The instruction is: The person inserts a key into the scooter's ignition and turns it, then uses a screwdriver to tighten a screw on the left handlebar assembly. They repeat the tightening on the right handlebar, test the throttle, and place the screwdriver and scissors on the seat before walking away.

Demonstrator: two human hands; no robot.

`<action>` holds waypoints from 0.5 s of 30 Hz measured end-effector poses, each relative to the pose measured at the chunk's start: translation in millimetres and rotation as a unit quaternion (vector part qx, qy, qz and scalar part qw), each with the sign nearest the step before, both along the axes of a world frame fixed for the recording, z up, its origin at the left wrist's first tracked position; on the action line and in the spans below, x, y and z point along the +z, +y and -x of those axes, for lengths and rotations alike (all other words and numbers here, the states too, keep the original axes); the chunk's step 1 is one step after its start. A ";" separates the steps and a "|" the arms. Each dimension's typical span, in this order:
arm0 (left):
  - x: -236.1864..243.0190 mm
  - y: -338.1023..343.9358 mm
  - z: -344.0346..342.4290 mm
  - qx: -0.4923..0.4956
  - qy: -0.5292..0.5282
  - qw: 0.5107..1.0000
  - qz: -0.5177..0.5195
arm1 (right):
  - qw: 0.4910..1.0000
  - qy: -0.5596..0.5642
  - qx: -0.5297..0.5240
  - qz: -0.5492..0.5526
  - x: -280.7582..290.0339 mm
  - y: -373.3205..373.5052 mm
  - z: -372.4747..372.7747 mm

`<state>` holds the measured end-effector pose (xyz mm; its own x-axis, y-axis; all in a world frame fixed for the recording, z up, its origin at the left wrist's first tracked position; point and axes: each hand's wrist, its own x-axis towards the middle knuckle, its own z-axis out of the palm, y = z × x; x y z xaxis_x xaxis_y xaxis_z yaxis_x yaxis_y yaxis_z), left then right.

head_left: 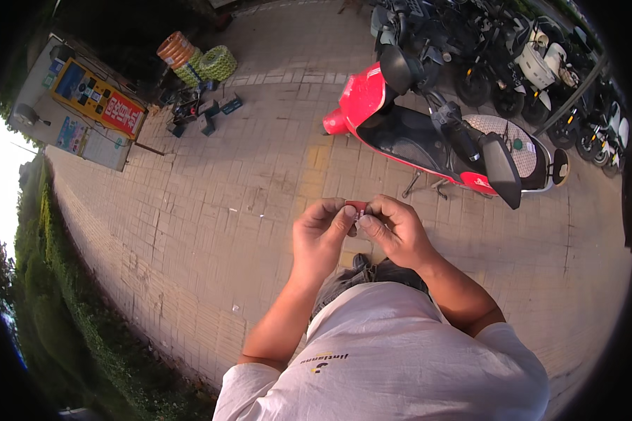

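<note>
Held in front of my body is a small flat red piece (357,205) with white print, like a little packet or card; its exact kind is too small to tell. My left hand (320,233) pinches its left side between thumb and bent fingers. On the other side, my right hand (399,230) grips it the same way, the two thumbs close together on the near face. Most of the piece is covered by my fingers. Beyond my right hand stands a red electric scooter (364,95) with a black seat area, apart from both hands.
Many parked scooters (509,102) crowd the far right. On brick paving (211,217) at far left lie dark batteries or boxes (205,123), beside stacked orange and green-yellow tyres (218,63). A sign board (98,98) stands further left, and a hedge (70,302) runs along the left edge.
</note>
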<state>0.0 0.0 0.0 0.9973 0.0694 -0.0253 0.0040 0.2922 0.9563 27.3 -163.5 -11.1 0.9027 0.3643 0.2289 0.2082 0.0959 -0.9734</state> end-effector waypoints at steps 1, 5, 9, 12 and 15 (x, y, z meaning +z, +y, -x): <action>6.6 -2.4 -1.2 0.015 -0.006 1.000 0.023 | 1.000 0.012 -0.004 -0.019 7.8 0.9 1.3; 6.1 -1.0 -4.2 -0.005 0.012 1.000 0.011 | 1.000 0.023 -0.010 0.011 8.7 -1.6 -6.0; 2.4 -5.4 -3.1 -0.004 0.034 0.999 0.006 | 0.997 0.057 -0.012 0.046 1.9 -12.2 -5.3; 0.5 -4.5 -4.2 -0.001 0.027 1.000 0.004 | 0.988 0.154 0.004 -0.029 7.0 -11.7 -4.6; -1.2 -3.8 -3.3 0.000 0.028 1.000 0.014 | 0.975 0.181 0.014 -0.127 8.6 -11.0 -7.1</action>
<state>3.3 -3.8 -1.2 0.9942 0.0683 -0.0832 0.0573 0.3189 0.9461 34.4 -174.5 -2.5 0.9312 0.3640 -0.0170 -0.1511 0.3433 -0.9270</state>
